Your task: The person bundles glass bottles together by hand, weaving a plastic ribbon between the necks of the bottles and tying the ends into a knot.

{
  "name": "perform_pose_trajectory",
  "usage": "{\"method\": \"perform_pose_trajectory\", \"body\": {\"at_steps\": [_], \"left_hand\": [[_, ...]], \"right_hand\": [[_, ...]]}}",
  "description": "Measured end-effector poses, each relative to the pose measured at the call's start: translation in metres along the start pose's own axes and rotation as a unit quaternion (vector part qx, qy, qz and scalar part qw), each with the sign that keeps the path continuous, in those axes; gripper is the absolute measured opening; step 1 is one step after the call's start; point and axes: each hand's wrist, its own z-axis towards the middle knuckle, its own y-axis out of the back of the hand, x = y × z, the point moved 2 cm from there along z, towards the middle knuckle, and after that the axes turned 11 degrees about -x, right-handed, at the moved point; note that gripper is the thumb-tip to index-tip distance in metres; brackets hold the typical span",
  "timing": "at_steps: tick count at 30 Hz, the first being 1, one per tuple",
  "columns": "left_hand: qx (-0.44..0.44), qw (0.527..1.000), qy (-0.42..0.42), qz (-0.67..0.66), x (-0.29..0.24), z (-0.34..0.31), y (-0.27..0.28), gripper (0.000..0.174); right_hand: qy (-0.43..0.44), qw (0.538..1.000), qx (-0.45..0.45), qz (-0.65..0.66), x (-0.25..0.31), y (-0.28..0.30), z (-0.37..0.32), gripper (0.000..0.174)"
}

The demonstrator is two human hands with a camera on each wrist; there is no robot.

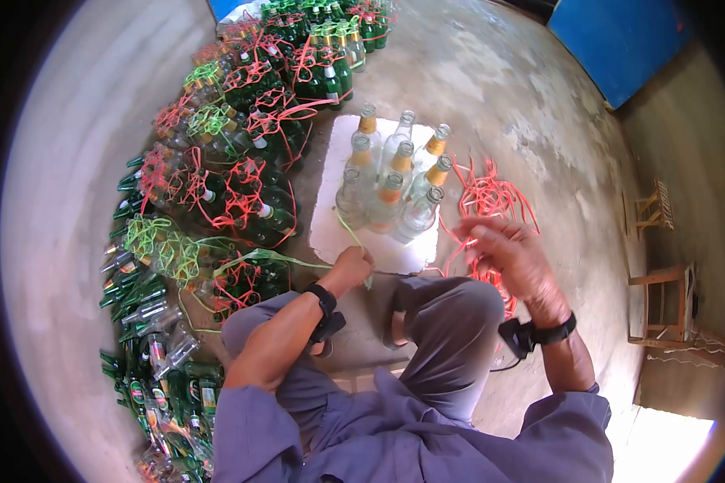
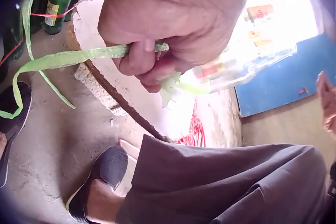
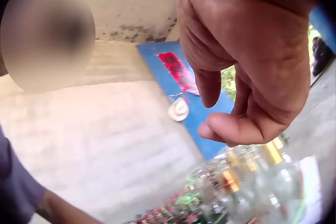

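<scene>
My left hand (image 1: 350, 270) pinches a light green plastic strap (image 2: 79, 56) at the near edge of a white board (image 1: 325, 221). One length of the strap trails left toward the bundled bottles, and another runs up to the bottle group. Several clear glass bottles (image 1: 389, 196) with gold neck labels stand upright, packed together on the board. My right hand (image 1: 514, 256) is raised to the right of them, above the right knee. Its fingers (image 3: 231, 129) bend loosely, thumb apart, with nothing between them in the right wrist view.
Bundles of green and clear bottles (image 1: 254, 197), tied with red and green straps, line the left side. Loose bottles (image 1: 169, 354) lie nearer on the left. A tangle of red strap (image 1: 491, 197) lies right of the board. Wooden stools (image 1: 664, 278) stand along the right wall.
</scene>
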Motion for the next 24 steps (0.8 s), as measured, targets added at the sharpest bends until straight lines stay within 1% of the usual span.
{"method": "perform_pose_trajectory", "body": {"at_steps": [1,2,3,4,6,7,9,10,12,13,14,15,16,18,19,20,21,22,24], "left_hand": [[0.003,0.999,0.009,-0.041,0.003,0.001,-0.001,0.014],[0.006,0.996,0.019,-0.082,0.007,0.002,-0.001,0.014],[0.0,0.996,0.017,-0.086,0.006,0.001,0.002,0.014],[-0.004,0.997,0.019,-0.08,0.005,0.0,0.005,0.013],[-0.012,0.997,0.02,-0.078,0.002,-0.004,0.014,0.013],[-0.016,0.998,0.02,-0.062,-0.003,-0.008,0.022,0.012],[-0.024,0.998,0.02,-0.048,-0.006,-0.013,0.035,0.012],[-0.02,0.998,0.032,-0.057,-0.006,-0.014,0.04,0.013],[-0.023,0.996,0.043,-0.069,0.001,-0.009,0.046,0.014],[-0.01,0.995,0.047,-0.087,0.014,-0.001,0.043,0.01],[0.004,0.993,0.052,-0.105,0.022,0.003,0.043,0.015],[0.002,0.993,0.054,-0.103,0.022,0.001,0.045,0.015],[0.007,0.992,0.053,-0.115,0.016,-0.003,0.046,0.014],[0.009,0.99,0.055,-0.129,0.009,-0.006,0.046,0.013],[0.012,0.99,0.047,-0.136,0.008,-0.008,0.046,0.013],[0.016,0.989,0.041,-0.143,0.008,-0.01,0.046,0.012],[0.017,0.989,0.046,-0.142,0.008,-0.011,0.045,0.012],[0.024,0.99,0.041,-0.13,0.007,-0.012,0.046,0.012],[0.033,0.992,0.04,-0.116,0.007,-0.011,0.045,0.012]], "right_hand": [[0.004,1.0,0.004,-0.002,0.003,-0.015,-0.008,0.034],[-0.027,0.998,0.062,0.016,0.003,-0.03,-0.016,0.034],[-0.06,0.99,0.12,0.032,0.003,-0.045,-0.023,0.034],[-0.056,0.99,0.124,0.028,-0.001,-0.056,-0.026,0.034],[-0.109,0.979,0.163,0.054,-0.018,-0.078,-0.026,0.036],[-0.107,0.979,0.166,0.05,-0.026,-0.087,-0.024,0.036],[-0.169,0.969,0.159,0.085,-0.046,-0.105,-0.017,0.039],[-0.168,0.969,0.163,0.081,-0.054,-0.114,-0.012,0.039],[-0.198,0.963,0.137,0.118,-0.073,-0.129,0.007,0.036],[-0.197,0.963,0.143,0.116,-0.097,-0.131,0.027,0.036],[-0.221,0.962,0.098,0.131,-0.131,-0.13,0.051,0.032],[-0.244,0.957,0.051,0.147,-0.157,-0.13,0.069,0.029],[-0.245,0.957,0.052,0.146,-0.17,-0.131,0.08,0.029],[-0.308,0.929,-0.071,0.191,-0.192,-0.131,0.098,0.029],[-0.311,0.929,-0.068,0.19,-0.206,-0.13,0.109,0.029],[-0.313,0.919,-0.06,0.233,-0.22,-0.127,0.118,0.029],[-0.314,0.907,-0.053,0.276,-0.22,-0.128,0.118,0.03],[-0.317,0.905,-0.054,0.277,-0.221,-0.13,0.119,0.03],[-0.295,0.902,-0.07,0.306,-0.219,-0.133,0.121,0.021]]}}
